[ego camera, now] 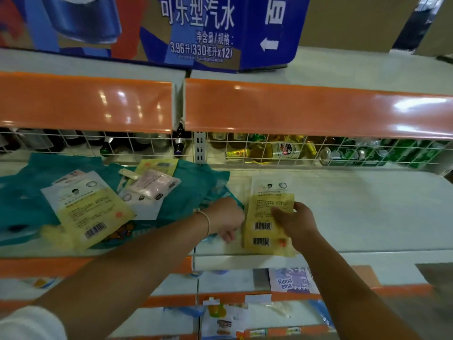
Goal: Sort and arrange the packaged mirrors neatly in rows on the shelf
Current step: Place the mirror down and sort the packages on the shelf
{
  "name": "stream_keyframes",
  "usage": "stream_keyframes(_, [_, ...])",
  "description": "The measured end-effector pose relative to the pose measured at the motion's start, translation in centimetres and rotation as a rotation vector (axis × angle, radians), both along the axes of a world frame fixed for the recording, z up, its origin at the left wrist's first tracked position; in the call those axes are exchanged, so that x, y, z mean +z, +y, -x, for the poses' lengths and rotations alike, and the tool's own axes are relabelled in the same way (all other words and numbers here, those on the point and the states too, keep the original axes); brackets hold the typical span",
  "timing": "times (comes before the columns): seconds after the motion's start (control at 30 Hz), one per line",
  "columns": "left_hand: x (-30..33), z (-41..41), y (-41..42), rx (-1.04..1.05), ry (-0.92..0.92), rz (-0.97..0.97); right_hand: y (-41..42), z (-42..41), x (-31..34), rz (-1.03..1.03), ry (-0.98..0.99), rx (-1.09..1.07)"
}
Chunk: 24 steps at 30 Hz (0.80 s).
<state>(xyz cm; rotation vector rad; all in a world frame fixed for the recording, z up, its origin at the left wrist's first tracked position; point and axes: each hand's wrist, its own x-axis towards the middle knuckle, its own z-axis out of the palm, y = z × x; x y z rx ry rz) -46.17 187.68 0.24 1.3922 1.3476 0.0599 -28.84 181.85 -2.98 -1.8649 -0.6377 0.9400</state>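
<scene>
A stack of yellow packaged mirrors (pixel 266 222) lies flat on the white shelf (pixel 367 217), barcodes facing up. My right hand (pixel 297 222) grips the stack's right edge, thumb on top. My left hand (pixel 226 218) rests with curled fingers against the stack's left edge. To the left, more packaged mirrors lie loose on a teal bag (pixel 193 187): a large yellow one (pixel 90 212), a pink one (pixel 153 184) and another yellow one (pixel 157 165) behind it.
A wire fence (pixel 318 150) closes the shelf's back, with bottles and green cans behind it. Orange price rails (pixel 306 109) run above, under a blue cola carton (pixel 171 33). Lower shelves with small packets (pixel 291 280) sit beneath. White shelf surface stretches to the right.
</scene>
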Motion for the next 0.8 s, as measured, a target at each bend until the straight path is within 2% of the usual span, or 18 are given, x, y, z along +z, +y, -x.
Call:
stream_keyframes(0.1, [-1.0, -1.0, -0.5, 0.005, 0.0, 0.065, -0.3, -0.5, -0.2, 0.063, -0.086, 0.034])
stream_keyframes(0.27, [-1.6, -2.3, -0.8, 0.05, -0.098, 0.124, -0.6, -1.1, 0.1, 0.188, -0.432, 0.13])
stream_keyframes(0.33, [-1.5, -2.8, -0.9, 0.058, -0.124, 0.127, -0.9, -1.4, 0.3, 0.233, -0.508, 0.156])
stream_keyframes(0.67, [-1.3, -4.6, -1.0, 0.021, -0.048, -0.048, -1.6, -2.0, 0.9, 0.46, -0.781, 0.251])
stream_keyframes(0.8, [-0.9, -3.0, -0.2, 0.073, -0.053, -0.21, -0.8, -0.5, 1.5, 0.351, -0.817, 0.252])
